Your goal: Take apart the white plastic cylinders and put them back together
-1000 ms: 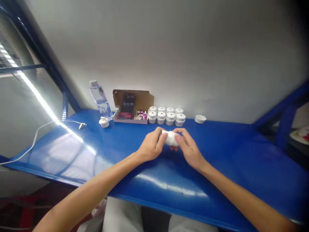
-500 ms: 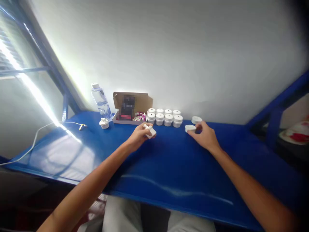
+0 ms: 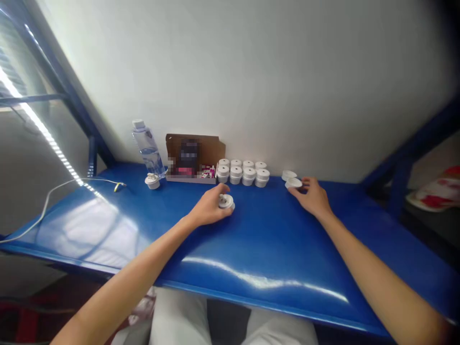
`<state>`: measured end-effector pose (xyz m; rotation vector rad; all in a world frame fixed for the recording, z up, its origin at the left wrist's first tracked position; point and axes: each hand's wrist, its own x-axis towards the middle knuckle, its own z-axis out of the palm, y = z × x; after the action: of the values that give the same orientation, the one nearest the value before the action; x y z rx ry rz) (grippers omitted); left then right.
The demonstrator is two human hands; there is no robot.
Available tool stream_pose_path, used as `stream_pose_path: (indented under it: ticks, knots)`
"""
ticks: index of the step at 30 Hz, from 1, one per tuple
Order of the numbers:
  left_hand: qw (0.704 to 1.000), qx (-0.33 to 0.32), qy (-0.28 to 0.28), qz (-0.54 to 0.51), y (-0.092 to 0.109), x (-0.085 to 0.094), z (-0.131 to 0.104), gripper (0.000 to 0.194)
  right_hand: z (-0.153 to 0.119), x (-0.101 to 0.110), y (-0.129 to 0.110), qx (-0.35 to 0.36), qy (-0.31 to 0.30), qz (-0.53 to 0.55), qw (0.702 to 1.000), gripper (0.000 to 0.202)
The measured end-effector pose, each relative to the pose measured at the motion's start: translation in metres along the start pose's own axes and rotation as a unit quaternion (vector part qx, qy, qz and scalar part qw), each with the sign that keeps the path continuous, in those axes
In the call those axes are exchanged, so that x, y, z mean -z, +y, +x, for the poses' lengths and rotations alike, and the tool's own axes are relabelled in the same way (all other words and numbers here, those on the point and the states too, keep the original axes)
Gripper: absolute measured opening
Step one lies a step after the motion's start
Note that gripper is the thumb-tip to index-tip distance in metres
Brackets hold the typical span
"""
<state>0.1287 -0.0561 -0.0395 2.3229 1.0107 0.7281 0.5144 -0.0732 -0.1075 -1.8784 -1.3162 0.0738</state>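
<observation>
white fitting [image 3: 225, 201]: face up, over blue table [image 3: 269, 239], contact unclear | left hand [image 3: 208, 207]: thumb, fingers around it | right hand [image 3: 314, 197]: fingers gripping white cup [image 3: 293, 184] beside second cup [image 3: 288, 175] | step: probably cup placement; release calls for steadiness | vs earlier: fitting tipped upright, held cup nearer second cup

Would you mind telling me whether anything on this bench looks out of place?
Only the clear bottle stands out: at the back left, beside the open box, it appears tilted, though lens distortion may explain that. No spill shows.
</observation>
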Motion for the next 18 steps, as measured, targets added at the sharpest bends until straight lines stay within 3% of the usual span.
stream_pose_path:
  ticks: [5, 13, 18]
  knots:
    - [0.998, -0.027, -0.024, 0.048, -0.004, -0.002, 0.001, 0.034, 0.005, -0.004, -0.001, 0.031, -0.046, -0.038, 0.998, 0.087]
    - [0.997, -0.030, -0.033, 0.055, -0.006, -0.002, 0.002, 0.039, 0.010, -0.009, 0.003, 0.046, -0.096, -0.066, 0.992, 0.079]
    - [0.996, -0.037, -0.043, 0.068, -0.005, -0.001, 0.002, 0.035, 0.013, -0.013, 0.006, 0.067, -0.091, -0.074, 0.991, 0.080]
